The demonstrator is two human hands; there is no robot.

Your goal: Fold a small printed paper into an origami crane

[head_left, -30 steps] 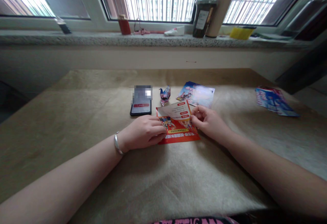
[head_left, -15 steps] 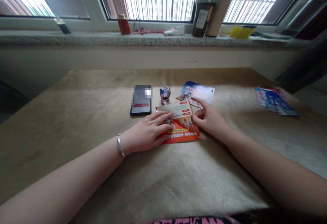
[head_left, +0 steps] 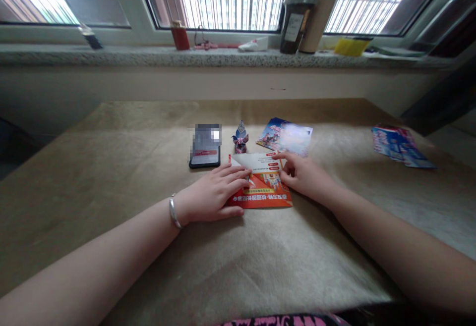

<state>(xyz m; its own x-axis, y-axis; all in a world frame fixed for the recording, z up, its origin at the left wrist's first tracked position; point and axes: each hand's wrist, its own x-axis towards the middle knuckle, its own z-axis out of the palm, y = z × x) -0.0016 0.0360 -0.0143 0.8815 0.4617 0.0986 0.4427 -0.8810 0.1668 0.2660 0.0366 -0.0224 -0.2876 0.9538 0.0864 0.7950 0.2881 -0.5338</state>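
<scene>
A folded paper leaflet [head_left: 266,198], orange-red with white print along its near half and a white printed flap at the far side, lies on the table. My left hand [head_left: 217,193], with a silver bracelet at the wrist, rests flat and open over the leaflet's left part, hiding some of it. At the right edge is my right hand [head_left: 307,175]. Its index fingertip touches the white flap's far corner, with the thumb apart beside the fold and the other fingers curled. Just beyond the leaflet stands a small folded paper crane [head_left: 241,138].
A phone [head_left: 205,153] lies left of the crane. Blue printed leaflets [head_left: 277,133] lie behind my right hand, and another fanned stack [head_left: 403,148] is farther right. On the granite windowsill [head_left: 130,58] stand a red container [head_left: 180,37], a dark jar [head_left: 293,26] and a yellow object [head_left: 351,46].
The leaflet's far edge now lies lower and nearer. My right index finger has come down with it. My left thumb has spread away from the leaflet, and the crane has turned.
</scene>
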